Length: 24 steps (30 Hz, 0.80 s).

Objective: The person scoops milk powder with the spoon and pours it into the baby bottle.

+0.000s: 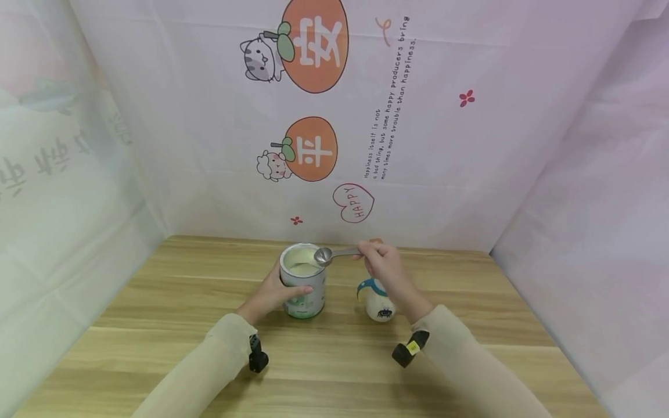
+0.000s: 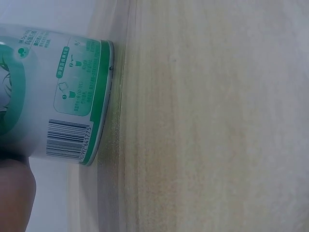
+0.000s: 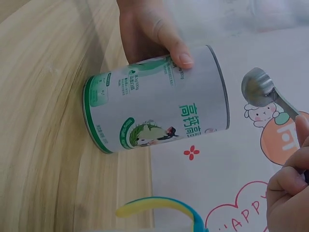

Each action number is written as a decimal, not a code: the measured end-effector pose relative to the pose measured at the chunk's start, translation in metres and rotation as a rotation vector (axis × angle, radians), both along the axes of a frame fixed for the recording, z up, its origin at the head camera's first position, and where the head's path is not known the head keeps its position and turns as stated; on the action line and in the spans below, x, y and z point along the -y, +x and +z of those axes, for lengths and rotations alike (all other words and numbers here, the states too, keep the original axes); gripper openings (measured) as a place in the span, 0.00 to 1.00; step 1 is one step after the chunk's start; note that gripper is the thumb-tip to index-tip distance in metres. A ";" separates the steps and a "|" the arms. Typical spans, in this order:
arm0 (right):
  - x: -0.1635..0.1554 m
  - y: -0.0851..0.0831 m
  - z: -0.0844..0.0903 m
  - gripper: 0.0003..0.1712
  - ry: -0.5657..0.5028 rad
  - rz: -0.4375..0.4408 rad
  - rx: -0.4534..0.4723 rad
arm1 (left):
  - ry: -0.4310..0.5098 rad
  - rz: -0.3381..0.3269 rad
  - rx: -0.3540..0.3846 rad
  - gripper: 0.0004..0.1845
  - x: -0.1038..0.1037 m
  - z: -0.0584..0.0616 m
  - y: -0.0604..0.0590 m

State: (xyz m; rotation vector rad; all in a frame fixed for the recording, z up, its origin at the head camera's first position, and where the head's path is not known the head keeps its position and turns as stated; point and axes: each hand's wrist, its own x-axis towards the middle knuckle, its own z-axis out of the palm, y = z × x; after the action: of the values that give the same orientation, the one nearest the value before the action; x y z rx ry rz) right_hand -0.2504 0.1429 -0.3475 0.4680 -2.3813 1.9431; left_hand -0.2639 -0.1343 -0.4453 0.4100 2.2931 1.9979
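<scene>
Fingers (image 1: 372, 251) round slim steel spoon (image 1: 334, 254)

Open green-white can (image 1: 303, 284) upright, metal spoon (image 1: 334, 254) over its rim

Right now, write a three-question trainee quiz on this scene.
1. True or false: the left hand grips the can.
2. What does the right hand hold over the can's open top? A) metal spoon B) fork C) lid
3. Which side of the can, in the head view, does the small white bottle stand on?

Key: 1 true; 2 A; 3 right, on the wooden table.
</scene>
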 end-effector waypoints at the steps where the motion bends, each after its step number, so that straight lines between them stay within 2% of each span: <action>1: 0.002 -0.001 0.000 0.22 0.001 0.007 -0.003 | 0.001 0.000 0.000 0.54 0.000 0.000 0.000; 6: 0.013 -0.005 0.000 0.23 0.027 0.009 -0.002 | -0.002 0.004 0.000 0.54 0.000 0.000 0.001; 17: 0.028 -0.013 0.000 0.25 0.097 0.034 -0.088 | -0.017 0.029 0.009 0.53 -0.001 0.002 0.004; 24: 0.036 -0.021 0.002 0.20 0.276 0.087 -0.239 | -0.010 0.013 0.008 0.53 0.000 0.003 0.004</action>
State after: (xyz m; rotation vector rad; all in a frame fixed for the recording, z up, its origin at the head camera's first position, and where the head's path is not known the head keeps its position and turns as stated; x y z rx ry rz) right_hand -0.2718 0.1068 -0.3452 0.7798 -2.5124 1.4894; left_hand -0.2596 -0.1341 -0.4424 0.3864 2.3056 1.9899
